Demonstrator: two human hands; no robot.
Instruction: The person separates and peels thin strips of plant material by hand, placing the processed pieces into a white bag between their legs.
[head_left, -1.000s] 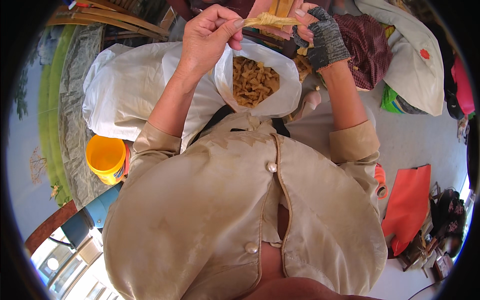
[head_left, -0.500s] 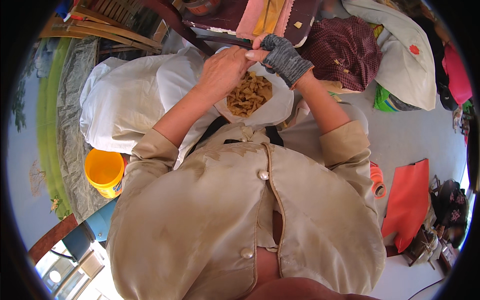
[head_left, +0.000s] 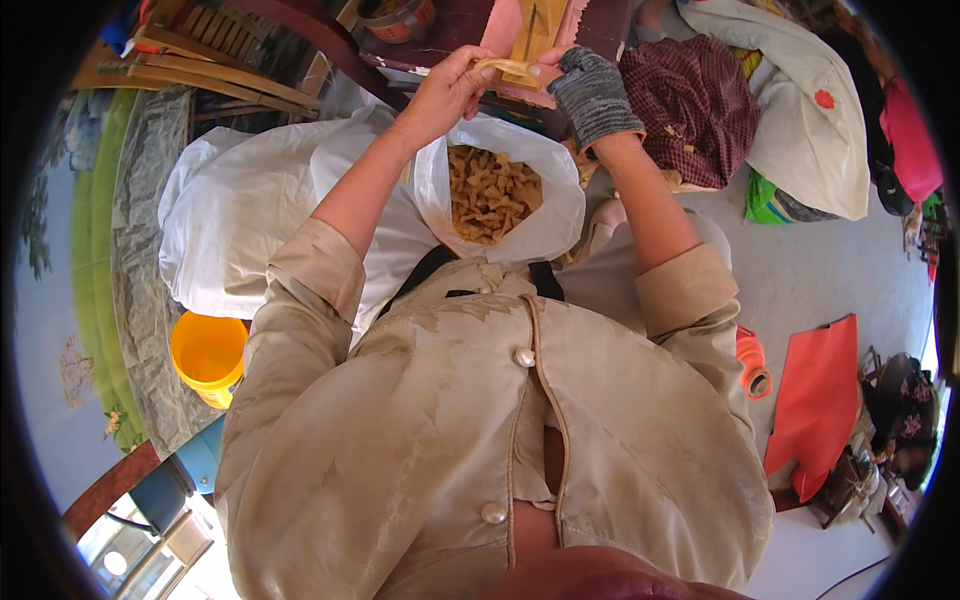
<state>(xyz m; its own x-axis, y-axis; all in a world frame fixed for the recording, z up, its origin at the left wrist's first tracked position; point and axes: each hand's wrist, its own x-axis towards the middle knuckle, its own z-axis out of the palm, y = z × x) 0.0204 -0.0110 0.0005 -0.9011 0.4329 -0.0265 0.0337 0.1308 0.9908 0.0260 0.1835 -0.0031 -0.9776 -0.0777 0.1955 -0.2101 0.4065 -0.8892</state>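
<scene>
- Just beyond the open white plastic sack [head_left: 562, 205], a pale yellow strip [head_left: 507, 66] is held stretched between two bare-fingertipped hands.
- One end is pinched by the left hand [head_left: 447, 95], thumb against curled fingers.
- The other is gripped by the fingertips of the right hand [head_left: 592, 98], wrapped in a grey fingerless glove [head_left: 597, 105]; how its farther fingers are bent cannot be told.
- Inside the sack, tan curled pieces [head_left: 490, 192] are heaped.
- Beyond the sack, a wooden block [head_left: 543, 30] is set on zigzag-edged pink cloth [head_left: 503, 28].
- Left of it, a yellow bucket [head_left: 208, 352] is placed.
</scene>
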